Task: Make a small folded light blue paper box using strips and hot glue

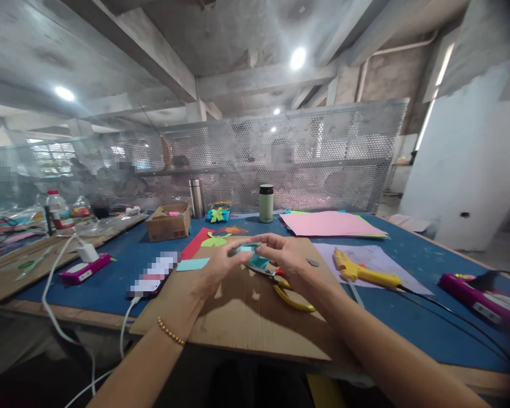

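The teal paper piece [255, 256] is small and of a blue-green colour, with a lighter strip along its upper edge; its exact shape is hard to tell, because the fingers cover a big part of it. It is held in the air between both hands, just above the brown cardboard sheet [246, 323] that lies on the blue table [408, 317]. The left hand [221, 266] pinches the left end of it with thumb and fingers closed together; the right hand [287, 258] pinches the right end in the same way, with the fingers curved over the top.

Under the right hand lie scissors [291, 297] with yellow handles, on the cardboard; to the right of them a yellow glue gun [361, 272] rests on a pale sheet. A light blue paper slip [193, 264] lies just beside the left hand, and a green leaf cut-out [213, 241] is behind it. Further back stand a green flask [266, 204], a steel flask [196, 198] and a small cardboard box [169, 222]; a stack of pink paper [329, 222] lies at the right of the green flask.
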### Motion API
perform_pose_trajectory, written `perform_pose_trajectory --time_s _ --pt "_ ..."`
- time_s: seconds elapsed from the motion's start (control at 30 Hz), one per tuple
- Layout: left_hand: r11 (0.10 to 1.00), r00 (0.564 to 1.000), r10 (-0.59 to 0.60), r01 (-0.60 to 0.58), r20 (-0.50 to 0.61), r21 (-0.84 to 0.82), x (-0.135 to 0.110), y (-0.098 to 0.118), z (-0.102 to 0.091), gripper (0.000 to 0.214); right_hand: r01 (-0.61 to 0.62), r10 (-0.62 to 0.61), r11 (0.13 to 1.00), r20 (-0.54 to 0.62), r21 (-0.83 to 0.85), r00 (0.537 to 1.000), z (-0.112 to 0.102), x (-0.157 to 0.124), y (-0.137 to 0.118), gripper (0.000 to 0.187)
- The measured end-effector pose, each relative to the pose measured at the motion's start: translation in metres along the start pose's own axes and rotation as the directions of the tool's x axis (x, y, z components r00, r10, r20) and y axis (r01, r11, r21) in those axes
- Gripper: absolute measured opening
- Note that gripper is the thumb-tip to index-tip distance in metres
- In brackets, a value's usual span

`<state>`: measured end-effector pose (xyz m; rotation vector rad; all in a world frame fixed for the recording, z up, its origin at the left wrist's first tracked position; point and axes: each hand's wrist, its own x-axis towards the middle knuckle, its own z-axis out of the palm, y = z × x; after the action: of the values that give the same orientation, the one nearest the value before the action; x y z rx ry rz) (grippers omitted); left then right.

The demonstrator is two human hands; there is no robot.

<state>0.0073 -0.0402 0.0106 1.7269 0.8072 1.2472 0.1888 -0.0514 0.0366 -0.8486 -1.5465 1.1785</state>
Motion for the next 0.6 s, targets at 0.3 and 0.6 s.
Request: perform_pose_trajectory --time_s 0.3,0.6 --pt "0.998 0.998 0.025 -0.028 -0.054 -0.061 0.000 0.002 0.008 0.038 -0.004 0.002 0.999 0.059 0.042 0.998 0.000 0.003 0.006 0.028" --pt "0.980 0.997 -0.039 0.026 -0.063 -0.198 0.004 -0.008 0.009 0.038 0.042 -0.043 0.999 0.037 0.012 0.998 0.004 0.005 0.012 0.036"
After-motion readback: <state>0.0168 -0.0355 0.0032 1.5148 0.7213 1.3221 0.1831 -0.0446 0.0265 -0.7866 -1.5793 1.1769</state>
